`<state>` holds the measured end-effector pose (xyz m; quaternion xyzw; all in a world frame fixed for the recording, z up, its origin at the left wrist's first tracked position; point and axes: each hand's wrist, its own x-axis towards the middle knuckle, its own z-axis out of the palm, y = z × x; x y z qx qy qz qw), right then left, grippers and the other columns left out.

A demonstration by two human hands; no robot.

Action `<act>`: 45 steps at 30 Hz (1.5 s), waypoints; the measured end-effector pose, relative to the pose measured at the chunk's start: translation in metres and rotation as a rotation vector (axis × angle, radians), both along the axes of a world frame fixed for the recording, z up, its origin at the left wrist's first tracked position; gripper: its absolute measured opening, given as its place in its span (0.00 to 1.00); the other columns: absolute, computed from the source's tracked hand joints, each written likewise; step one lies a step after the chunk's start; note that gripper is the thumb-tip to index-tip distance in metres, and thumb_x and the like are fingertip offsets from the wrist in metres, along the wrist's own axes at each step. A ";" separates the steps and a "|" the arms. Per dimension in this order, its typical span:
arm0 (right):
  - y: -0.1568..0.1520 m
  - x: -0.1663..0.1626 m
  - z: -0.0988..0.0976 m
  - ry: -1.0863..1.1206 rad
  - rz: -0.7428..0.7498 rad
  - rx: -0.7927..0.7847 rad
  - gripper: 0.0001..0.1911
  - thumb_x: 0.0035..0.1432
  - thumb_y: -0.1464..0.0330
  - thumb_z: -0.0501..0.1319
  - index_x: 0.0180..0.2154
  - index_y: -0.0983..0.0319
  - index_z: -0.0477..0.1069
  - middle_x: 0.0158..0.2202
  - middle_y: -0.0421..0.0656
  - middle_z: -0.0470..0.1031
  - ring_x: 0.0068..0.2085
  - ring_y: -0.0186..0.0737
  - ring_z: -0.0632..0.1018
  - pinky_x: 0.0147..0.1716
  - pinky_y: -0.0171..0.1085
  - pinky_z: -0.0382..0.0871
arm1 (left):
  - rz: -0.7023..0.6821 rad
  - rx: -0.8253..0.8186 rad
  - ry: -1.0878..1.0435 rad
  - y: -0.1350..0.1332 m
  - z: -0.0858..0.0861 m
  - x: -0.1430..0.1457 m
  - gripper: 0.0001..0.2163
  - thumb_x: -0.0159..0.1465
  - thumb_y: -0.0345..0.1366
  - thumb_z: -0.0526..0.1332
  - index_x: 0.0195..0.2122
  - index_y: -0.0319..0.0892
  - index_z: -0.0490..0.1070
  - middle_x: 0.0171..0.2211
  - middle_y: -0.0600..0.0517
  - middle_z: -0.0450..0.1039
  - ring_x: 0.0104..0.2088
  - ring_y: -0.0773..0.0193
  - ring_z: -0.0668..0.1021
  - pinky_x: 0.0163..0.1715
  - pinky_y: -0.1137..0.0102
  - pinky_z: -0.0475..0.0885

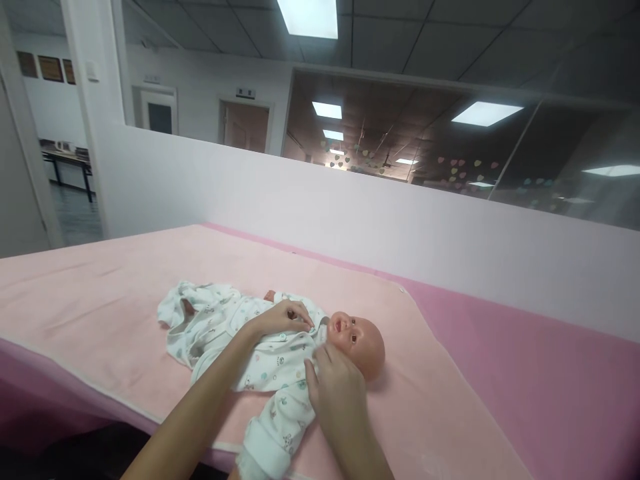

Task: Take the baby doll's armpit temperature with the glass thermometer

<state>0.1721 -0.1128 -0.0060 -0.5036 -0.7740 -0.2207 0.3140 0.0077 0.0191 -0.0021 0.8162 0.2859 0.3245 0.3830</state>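
A baby doll (361,339) lies on its back on a pink towel (125,313), head to the right. It wears a white printed romper (230,333). My left hand (283,317) rests on the doll's chest near the collar, fingers pinched on the romper's front. My right hand (337,393) sits by the doll's neck and shoulder, fingers curled on the garment's collar edge. One white sleeve (277,427) trails toward me.
The towel covers a pink padded table (525,360) against a low white partition wall (350,207). Glass panels and ceiling lights are above it. A doorway and a desk show at far left.
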 end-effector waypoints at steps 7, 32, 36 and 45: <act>0.054 -0.026 -0.001 0.089 0.192 0.084 0.20 0.46 0.80 0.50 0.41 0.63 0.67 0.30 0.43 0.71 0.30 0.39 0.68 0.31 0.37 0.60 | -0.145 0.023 0.028 0.000 0.000 -0.002 0.09 0.51 0.24 0.57 0.30 0.39 0.75 0.37 0.51 0.71 0.37 0.64 0.71 0.38 0.72 0.65; 0.056 -0.022 -0.029 0.454 0.369 0.252 0.18 0.53 0.81 0.48 0.42 0.62 0.67 0.34 0.43 0.72 0.37 0.37 0.73 0.38 0.37 0.70 | 0.028 -0.375 -0.174 -0.005 0.010 -0.014 0.12 0.48 0.38 0.67 0.30 0.35 0.75 0.16 0.56 0.63 0.15 0.76 0.56 0.15 0.76 0.46; 0.051 -0.024 -0.026 0.616 0.368 0.257 0.16 0.54 0.79 0.50 0.42 0.61 0.67 0.33 0.42 0.73 0.36 0.36 0.75 0.36 0.35 0.71 | 0.002 -0.387 -0.150 -0.008 0.012 -0.014 0.12 0.47 0.38 0.67 0.30 0.34 0.76 0.14 0.56 0.63 0.15 0.76 0.54 0.14 0.75 0.44; 0.051 -0.024 -0.022 0.553 0.405 0.213 0.13 0.57 0.76 0.51 0.42 0.62 0.67 0.32 0.43 0.73 0.35 0.37 0.74 0.36 0.38 0.70 | -0.014 -0.413 -0.152 -0.009 0.012 -0.015 0.12 0.48 0.37 0.67 0.31 0.33 0.77 0.11 0.58 0.58 0.14 0.76 0.53 0.14 0.75 0.45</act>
